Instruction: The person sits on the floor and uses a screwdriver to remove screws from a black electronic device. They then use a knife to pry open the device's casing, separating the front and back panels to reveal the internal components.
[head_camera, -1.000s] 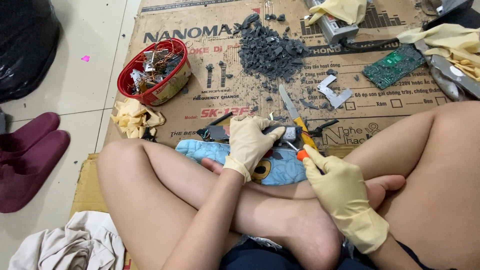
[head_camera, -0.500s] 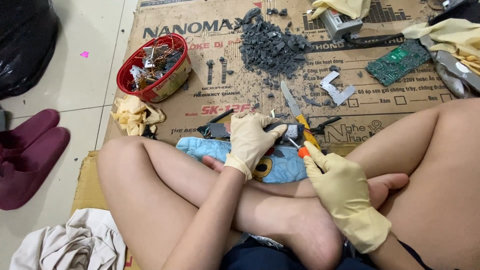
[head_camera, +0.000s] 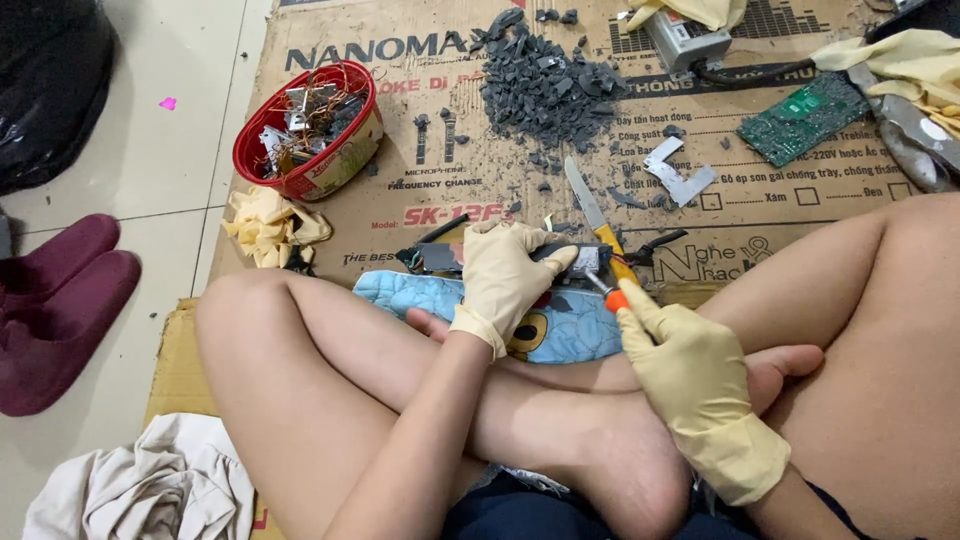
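A flattened cardboard sheet covered most of the upper frame and served as a work mat over the tiled floor, so that scraps stayed off the tiles. The person sat cross-legged at its lower edge, legs filling the bottom half of the frame, which brought the work close to the body. A blue quilted cushion lay at frame centre just above the shins, and seemed to pad the piece being worked on.

The left hand, in a cream glove, was pressed palm-down and closed over a small dark electronic part on the cushion, pinning it steady. The right hand, gloved likewise, was wrapped around a screwdriver with an orange collar, its tip aimed up-left into that part, just beside the left fingers.

Above the hands a yellow-handled knife lay within easy reach, blade toward the top of the frame. Further up, a heap of grey plastic fragments was gathered in one pile. At upper left a red bowl held wire and metal bits, kept apart from the plastic. A green circuit board rested at upper right. Dark red slippers sat at the left edge, off the mat.
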